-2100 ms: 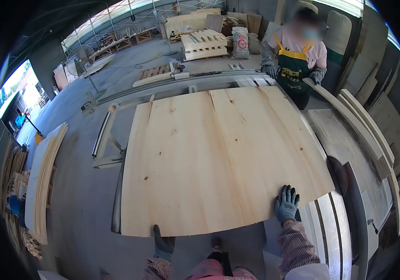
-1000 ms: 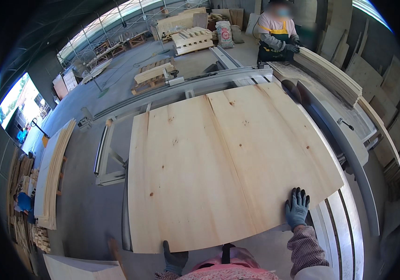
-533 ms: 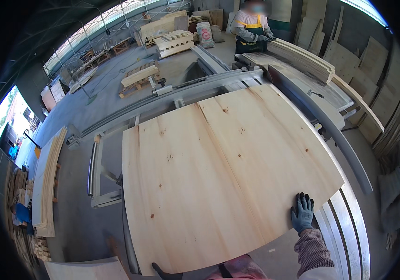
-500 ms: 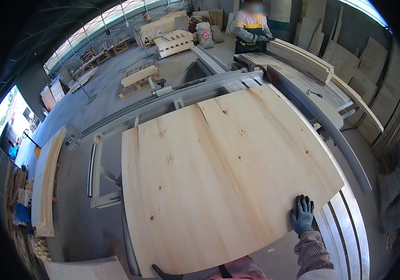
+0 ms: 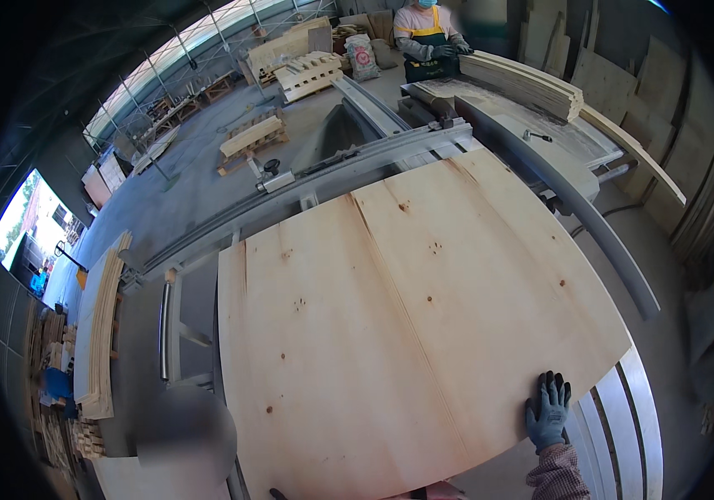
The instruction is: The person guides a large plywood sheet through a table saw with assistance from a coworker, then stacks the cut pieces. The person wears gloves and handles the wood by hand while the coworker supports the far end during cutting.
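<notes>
A large pale plywood panel (image 5: 357, 333) with knots and brown grain streaks lies flat across the frame of a panel saw. My right hand (image 5: 548, 414), in a grey-blue glove with dark fingertips, rests palm down near the panel's near right corner, its fingers stretched out. Of my left hand (image 5: 277, 494) only a dark gloved tip shows, at the panel's near left edge; the rest is below the picture. Metal slats of the sliding table (image 5: 615, 396) show beyond the panel by my right hand.
A long metal fence (image 5: 573, 204) runs along the right. Behind the saw, a masked co-worker (image 5: 430, 37) has gloved hands at stacked wooden strips (image 5: 532, 83). Stacked boards (image 5: 102, 333) stand at left. A blurred round patch covers part of the lower left.
My view has shifted a little. The panel's right edge now covers the pale strip that showed beside it. My right hand stays flat on the panel; less of my left hand shows.
</notes>
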The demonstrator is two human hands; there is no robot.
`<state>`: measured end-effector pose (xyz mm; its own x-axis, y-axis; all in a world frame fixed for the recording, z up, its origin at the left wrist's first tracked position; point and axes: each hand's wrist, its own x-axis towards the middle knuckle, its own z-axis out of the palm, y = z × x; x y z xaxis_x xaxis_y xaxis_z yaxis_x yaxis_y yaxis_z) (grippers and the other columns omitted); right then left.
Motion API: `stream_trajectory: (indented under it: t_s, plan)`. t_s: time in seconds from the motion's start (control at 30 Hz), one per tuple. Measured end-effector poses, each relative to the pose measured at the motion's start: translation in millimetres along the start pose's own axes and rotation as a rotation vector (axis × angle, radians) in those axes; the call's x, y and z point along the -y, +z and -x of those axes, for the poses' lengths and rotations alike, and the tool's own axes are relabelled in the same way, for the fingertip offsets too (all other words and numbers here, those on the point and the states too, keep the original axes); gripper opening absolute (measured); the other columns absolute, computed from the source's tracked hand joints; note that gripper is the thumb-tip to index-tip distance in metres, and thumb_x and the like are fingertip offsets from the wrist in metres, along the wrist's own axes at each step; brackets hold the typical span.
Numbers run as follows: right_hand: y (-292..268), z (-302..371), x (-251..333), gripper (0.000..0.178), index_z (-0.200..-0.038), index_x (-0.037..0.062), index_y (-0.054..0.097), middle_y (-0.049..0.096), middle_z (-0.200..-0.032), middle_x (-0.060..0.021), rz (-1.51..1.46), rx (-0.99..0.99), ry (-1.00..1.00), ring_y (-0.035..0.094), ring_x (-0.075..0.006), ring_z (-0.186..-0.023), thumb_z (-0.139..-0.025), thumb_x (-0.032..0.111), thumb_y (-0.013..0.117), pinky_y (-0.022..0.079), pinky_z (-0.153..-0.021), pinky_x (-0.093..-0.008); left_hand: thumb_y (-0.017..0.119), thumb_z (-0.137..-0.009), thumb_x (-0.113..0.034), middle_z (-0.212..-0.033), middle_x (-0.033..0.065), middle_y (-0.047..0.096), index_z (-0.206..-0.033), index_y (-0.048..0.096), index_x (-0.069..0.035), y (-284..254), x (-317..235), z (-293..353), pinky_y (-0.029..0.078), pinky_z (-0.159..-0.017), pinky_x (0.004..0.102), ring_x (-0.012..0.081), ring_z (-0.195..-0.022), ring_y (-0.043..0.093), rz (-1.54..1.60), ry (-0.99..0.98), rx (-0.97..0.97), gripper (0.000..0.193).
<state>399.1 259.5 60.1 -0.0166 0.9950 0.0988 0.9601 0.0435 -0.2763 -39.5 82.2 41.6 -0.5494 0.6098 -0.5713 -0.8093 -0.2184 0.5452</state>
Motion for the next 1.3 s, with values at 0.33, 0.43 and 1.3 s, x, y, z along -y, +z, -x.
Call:
stream_trajectory:
  t_s: [0.33, 0.43, 1.3]
  plan:
    - [-16.0, -44.9, -56.5, 0.066, -0.137, 0.0035, 0.035, 0.032, -0.144, -0.0161, 0.012, -0.048, 0.003, 0.023, -0.0351, -0.135, -0.079, 0.024, 0.056, 0.013, -0.112, -0.0491, 0.056, -0.075, -0.062, -0.134, 0.0116, 0.044, -0.133, 0.042, -0.011, 1.7, 14.0, 7.4, 0.038, -0.099, 0.0459, 0.0322, -0.117, 0.045, -0.052, 0.012, 0.018, 0.079]
    - [-16.8, -48.6, -57.4, 0.065, -0.138, 0.0036, 0.034, 0.032, -0.144, -0.0159, 0.034, -0.063, 0.032, 0.023, -0.0345, -0.135, -0.079, 0.024, 0.056, 0.012, -0.112, -0.0489, 0.055, -0.074, -0.064, -0.134, 0.0113, 0.044, -0.134, 0.041, -0.012, 5.6, 19.0, 7.3, 0.037, -0.099, 0.0463, 0.0322, -0.117, 0.044, -0.066, 0.009, 0.022, 0.08]
    - [13.1, -37.5, 15.4, 0.061, -0.137, 0.0034, 0.036, 0.027, -0.146, -0.018, 0.003, -0.052, 0.134, 0.018, -0.0366, -0.137, -0.079, 0.016, 0.049, 0.007, -0.111, -0.0538, 0.046, -0.072, -0.076, -0.137, 0.0095, 0.04, -0.138, 0.035, -0.014, -6.5, 27.3, -2.1, 0.035, -0.1, 0.049, 0.0319, -0.121, 0.04, -0.113, 0.057, 0.024, 0.091]
